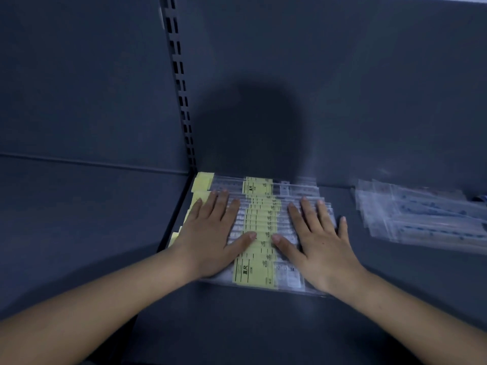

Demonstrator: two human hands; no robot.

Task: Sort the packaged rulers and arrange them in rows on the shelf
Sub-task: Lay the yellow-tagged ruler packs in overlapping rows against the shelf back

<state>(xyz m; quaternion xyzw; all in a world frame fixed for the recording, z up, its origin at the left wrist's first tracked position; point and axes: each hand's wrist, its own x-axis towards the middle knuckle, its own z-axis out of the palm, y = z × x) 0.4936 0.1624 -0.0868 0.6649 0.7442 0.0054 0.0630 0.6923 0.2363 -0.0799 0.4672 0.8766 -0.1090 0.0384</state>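
Both hands flat, fingers spread, gripping nothing: left hand [210, 233] and right hand [320, 242] press on the row of yellow-label packaged rulers [259, 227], overlapped like shingles at the shelf's [263, 325] left end, against the slotted upright [181, 101].

Risk, as I judge it: the clear sleeves look slick, so uneven push from one hand could fan the row, skewing it or sliding the front pack toward the shelf edge.

Second lot, clear-bagged rulers [421, 219], lies loose and unsorted w/ no yellow labels, well apart to the right. No bins or trays; the only containers are the sleeves, rulers inside.
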